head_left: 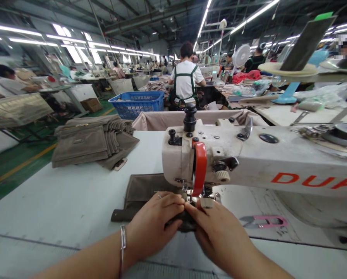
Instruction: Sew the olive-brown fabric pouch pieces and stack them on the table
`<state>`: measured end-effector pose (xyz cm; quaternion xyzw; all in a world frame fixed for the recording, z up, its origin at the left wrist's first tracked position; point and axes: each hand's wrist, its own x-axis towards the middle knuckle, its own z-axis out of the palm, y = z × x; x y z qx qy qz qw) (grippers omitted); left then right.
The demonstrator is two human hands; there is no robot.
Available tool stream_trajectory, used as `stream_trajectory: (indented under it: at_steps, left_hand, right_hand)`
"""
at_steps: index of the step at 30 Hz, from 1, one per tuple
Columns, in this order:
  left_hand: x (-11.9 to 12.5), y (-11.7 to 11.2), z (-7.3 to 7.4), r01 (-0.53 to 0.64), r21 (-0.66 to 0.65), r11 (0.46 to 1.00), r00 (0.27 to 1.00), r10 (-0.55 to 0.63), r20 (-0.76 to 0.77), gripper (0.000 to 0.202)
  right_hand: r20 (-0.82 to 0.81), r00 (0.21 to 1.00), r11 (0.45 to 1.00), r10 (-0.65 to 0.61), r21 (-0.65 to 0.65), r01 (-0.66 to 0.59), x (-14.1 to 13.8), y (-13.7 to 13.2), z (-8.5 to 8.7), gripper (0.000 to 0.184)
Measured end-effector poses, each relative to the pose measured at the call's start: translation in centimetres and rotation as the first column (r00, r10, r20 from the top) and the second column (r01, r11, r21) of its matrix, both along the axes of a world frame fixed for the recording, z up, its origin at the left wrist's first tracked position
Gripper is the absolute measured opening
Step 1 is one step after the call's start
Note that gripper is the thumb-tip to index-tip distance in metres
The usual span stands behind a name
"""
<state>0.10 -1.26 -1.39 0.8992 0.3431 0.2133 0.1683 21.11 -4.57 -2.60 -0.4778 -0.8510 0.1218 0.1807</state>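
A dark olive-brown fabric piece (141, 190) lies on the white table beneath the head of a sewing machine (179, 155). My left hand (157, 217), with a ring and a silver bangle, presses on the fabric left of the presser foot, fingers bent and tips close to the needle area. My right hand (217, 224) grips the fabric's near edge just right of it, its fingertips partly hidden by the machine. The two index fingers nearly meet in front of the foot. An orange finger guard (200, 168) hangs before the needle.
Pink-handled thread snips (266, 221) lie right of my right hand. A stack of similar brown pieces (89, 141) sits at the table's left. Behind are a pink fabric-lined bin (158, 121), a blue basket (138, 104) and a seated person (187, 75) in a white shirt.
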Motion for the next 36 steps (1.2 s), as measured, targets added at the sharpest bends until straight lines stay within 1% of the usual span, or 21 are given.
stream_trajectory:
  at_steps: [4, 6, 8, 10, 12, 14, 16, 19, 21, 24, 26, 28, 30, 32, 34, 36]
  left_hand:
    - [0.2, 0.7, -0.2, -0.024, 0.044, 0.999, 1.0, 0.025, -0.015, 0.031]
    - [0.1, 1.3, -0.1, -0.007, 0.063, 0.998, 1.0, 0.008, -0.021, 0.027]
    - [-0.4, 2.2, -0.1, 0.046, 0.063, 0.997, 0.998, -0.044, -0.04, 0.025]
    - [-1.2, 3.4, -0.1, 0.119, 0.056, 0.991, 0.992, -0.116, -0.058, 0.024]
    - [-2.0, 4.6, -0.2, 0.175, 0.06, 0.983, 0.984, -0.173, -0.042, 0.021]
    - [-2.6, 5.4, -0.3, 0.208, 0.07, 0.976, 0.978, -0.209, 0.008, 0.018]
    - [-2.6, 5.4, -0.2, 0.214, 0.073, 0.974, 0.974, -0.219, 0.065, 0.015]
    - [-2.2, 4.6, 0.2, 0.171, 0.042, 0.984, 0.98, -0.174, 0.092, 0.015]
    - [-1.8, 3.9, 0.5, 0.109, 0.03, 0.994, 0.993, -0.111, 0.048, 0.017]
    - [-1.3, 3.3, 0.8, 0.012, 0.058, 0.998, 0.999, -0.009, -0.048, 0.027]
    - [-1.0, 3.3, 1.0, -0.021, 0.018, 1.0, 0.996, 0.022, -0.082, 0.021]
    - [-0.6, 3.3, 1.2, -0.041, -0.071, 0.997, 0.994, 0.033, -0.102, 0.01]
    - [-0.3, 3.1, 1.4, -0.078, -0.102, 0.992, 0.99, 0.065, -0.122, 0.009]
    - [-0.2, 2.7, 1.5, -0.115, -0.045, 0.992, 0.985, 0.108, -0.136, 0.02]
    - [-0.2, 2.4, 1.3, -0.117, 0.012, 0.993, 0.982, 0.117, -0.145, 0.03]
    - [-0.4, 2.3, 1.0, -0.099, 0.011, 0.995, 0.986, 0.1, -0.136, 0.027]
  right_hand:
    - [0.031, 0.999, 0.999, -0.033, -0.025, 0.034, -0.2, 0.3, -0.1, 0.043]
    - [0.009, 0.999, 0.999, -0.042, -0.015, 0.042, -0.1, 0.3, 0.0, 0.04]
    - [-0.052, 0.997, 0.998, -0.051, 0.018, 0.052, 0.1, 0.3, 0.2, 0.032]
    - [-0.118, 0.989, 0.993, -0.085, 0.072, 0.094, 0.5, 0.4, 0.4, 0.022]
    - [-0.147, 0.981, 0.979, -0.126, 0.141, 0.147, 0.7, 0.7, 0.4, 0.018]
    - [-0.121, 0.982, 0.967, -0.146, 0.191, 0.167, 0.7, 1.1, 0.5, 0.017]
    - [-0.059, 0.986, 0.965, -0.159, 0.202, 0.168, 0.7, 1.4, 0.5, 0.016]
    - [0.056, 0.981, 0.971, -0.184, 0.167, 0.172, 0.8, 1.4, 0.4, 0.024]
    - [0.086, 0.977, 0.973, -0.193, 0.147, 0.179, 1.0, 1.2, 0.4, 0.028]
    - [0.016, 0.983, 0.972, -0.185, 0.149, 0.18, 1.1, 0.8, 0.5, 0.024]
    - [-0.048, 0.987, 0.975, -0.151, 0.156, 0.157, 0.9, 0.7, 0.6, 0.018]
    - [-0.097, 0.987, 0.98, -0.127, 0.142, 0.14, 0.6, 0.6, 0.7, 0.014]
    - [-0.119, 0.985, 0.984, -0.125, 0.11, 0.138, 0.3, 0.5, 0.7, 0.014]
    - [-0.11, 0.986, 0.988, -0.125, 0.079, 0.134, 0.1, 0.6, 0.7, 0.015]
    - [-0.095, 0.987, 0.988, -0.131, 0.075, 0.138, 0.0, 0.6, 0.6, 0.013]
    - [-0.101, 0.984, 0.983, -0.147, 0.092, 0.156, 0.0, 0.6, 0.5, 0.012]
